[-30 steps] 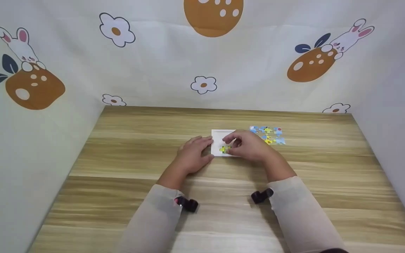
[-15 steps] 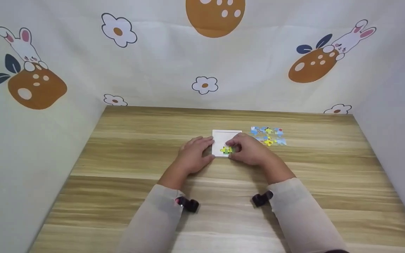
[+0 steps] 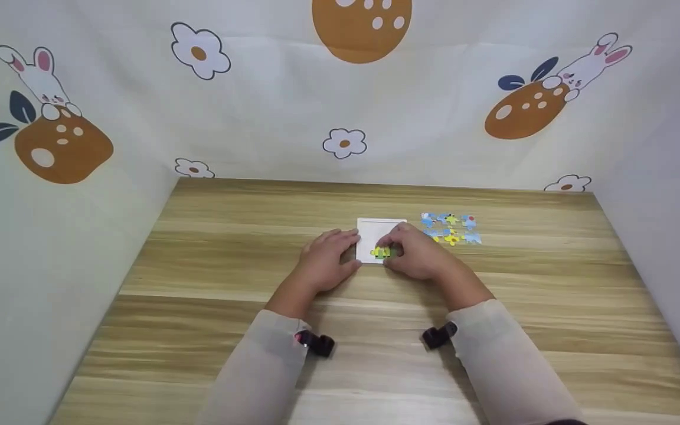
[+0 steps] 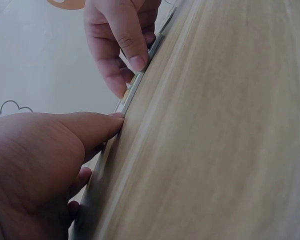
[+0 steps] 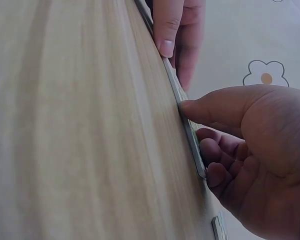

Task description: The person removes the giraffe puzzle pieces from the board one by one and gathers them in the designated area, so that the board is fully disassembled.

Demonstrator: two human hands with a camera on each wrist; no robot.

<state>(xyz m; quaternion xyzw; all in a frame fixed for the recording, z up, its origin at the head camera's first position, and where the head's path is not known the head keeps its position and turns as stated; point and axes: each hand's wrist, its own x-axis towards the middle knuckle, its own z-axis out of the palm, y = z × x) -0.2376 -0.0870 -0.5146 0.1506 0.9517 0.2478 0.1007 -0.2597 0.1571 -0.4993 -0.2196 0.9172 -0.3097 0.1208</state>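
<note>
A white square puzzle tray lies flat on the table, with joined yellow and green puzzle pieces along its near side. My left hand rests against the tray's left edge, thumb at the near corner and fingers farther up. Over the tray's right part, my right hand has its fingers curled at the pieces, its index finger on them and its thumb at the tray's near edge. It appears to hold a puzzle piece at the right end of the row, mostly hidden under the fingers.
To the right of the tray lie several loose puzzle pieces, blue and yellow, in two rough rows. Wood-grain table surrounds everything. A printed cloth wall stands behind, and more cloth rises at both sides.
My right hand has come down and slightly left onto the tray, its fingers drawing closer to the pieces. More yellow and green now shows in the row. The left hand has stayed put.
</note>
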